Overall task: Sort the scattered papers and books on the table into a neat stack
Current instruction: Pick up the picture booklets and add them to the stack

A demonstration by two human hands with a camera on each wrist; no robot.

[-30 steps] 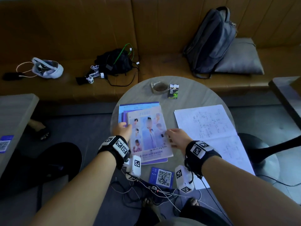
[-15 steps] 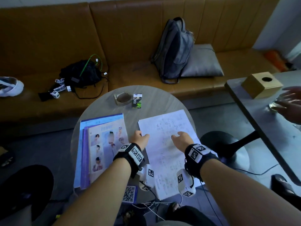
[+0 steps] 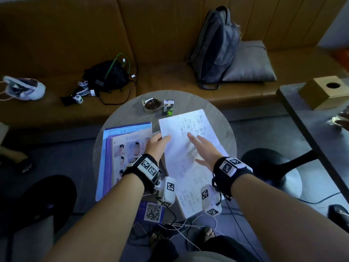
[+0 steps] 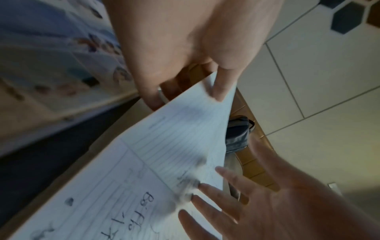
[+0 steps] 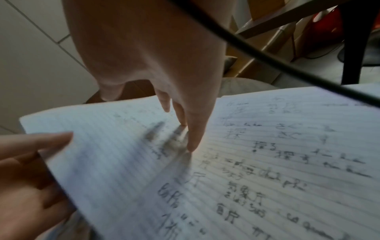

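An open lined notebook (image 3: 190, 167) with handwriting lies on the right half of the round table (image 3: 217, 120). My left hand (image 3: 157, 143) pinches the edge of its left page (image 4: 164, 154) between thumb and fingers (image 4: 218, 92) and lifts it off the table. My right hand (image 3: 203, 148) lies open over the pages, its straight fingertips (image 5: 192, 146) touching the paper near the crease. On the left of the table a photo-cover notebook (image 3: 130, 148) rests on a purple book and a blue folder (image 3: 126, 129). The wrist views show the lifted page (image 5: 102, 146) curving up.
An ashtray (image 3: 152, 104) and a small pack (image 3: 168, 107) stand at the table's far edge. A QR card (image 3: 153, 211) lies at the near edge. A backpack (image 3: 215, 46) leans on the sofa. A tan box (image 3: 324, 91) sits on the right table, where another person's hand (image 3: 342, 121) shows.
Both hands left the photo-cover notebook and moved right to the open notebook. My left hand has taken the left page's edge and lifted it; my right hand has straightened over the pages.
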